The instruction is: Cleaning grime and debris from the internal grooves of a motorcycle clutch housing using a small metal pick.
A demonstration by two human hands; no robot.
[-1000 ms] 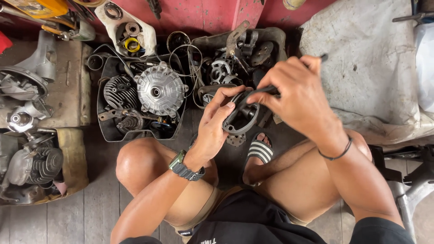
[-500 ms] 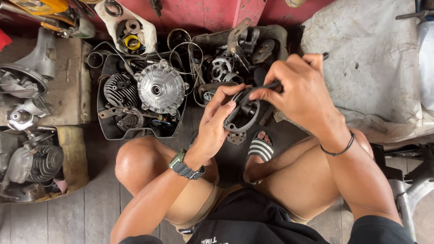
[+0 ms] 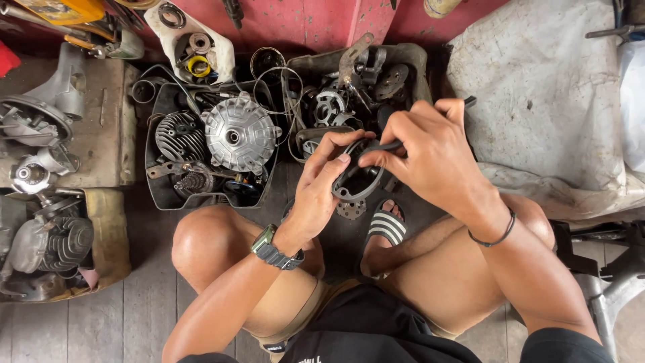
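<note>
I squat on a plank floor. My left hand (image 3: 324,183) grips a dark round metal engine cover (image 3: 357,180) by its left rim, thumb over the top. My right hand (image 3: 424,156) is closed around a thin dark tool (image 3: 465,103) whose tip rests on the cover's upper edge. Both hands meet above my sandalled foot (image 3: 384,227). A watch sits on my left wrist, a black band on my right.
A black tray (image 3: 156,195) ahead on the left holds a finned cylinder (image 3: 180,136) and a round silver hub (image 3: 240,135). A second bin (image 3: 410,55) of engine parts lies behind my hands. More engines (image 3: 48,242) stand at far left. A grey cloth (image 3: 557,101) covers the right.
My hands and the cover have shifted only slightly. The grip on the cover and the tool stays the same.
</note>
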